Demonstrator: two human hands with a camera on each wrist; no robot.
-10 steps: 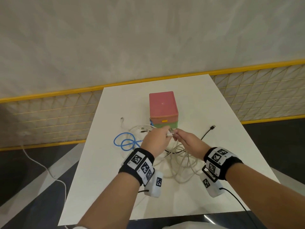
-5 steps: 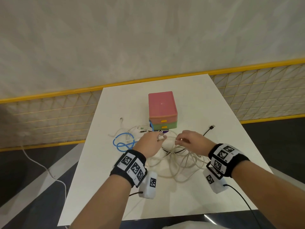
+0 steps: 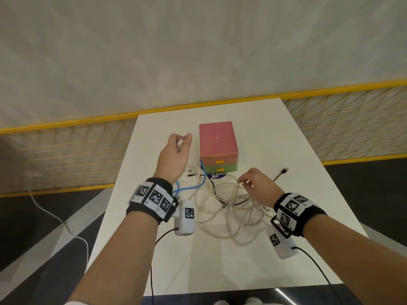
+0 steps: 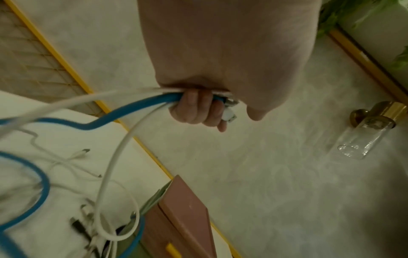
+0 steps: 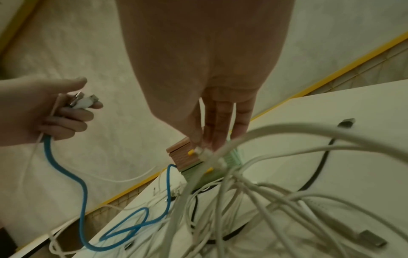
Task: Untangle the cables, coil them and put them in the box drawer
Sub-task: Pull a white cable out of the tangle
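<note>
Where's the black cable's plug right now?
In the head view the black plug lies on the table's right side, right of the drawer box and beyond the right hand. Nothing touches it.

One blue cable was in view and one black cable. The white cables lay too knotted to count surely; there seemed to be at least three. One drawer box stood on one white table, with two drawers visible, one pink and one green, each with one yellow handle. Two hands showed, the left hand and the right hand, and each wrist wore one marker band.
</note>
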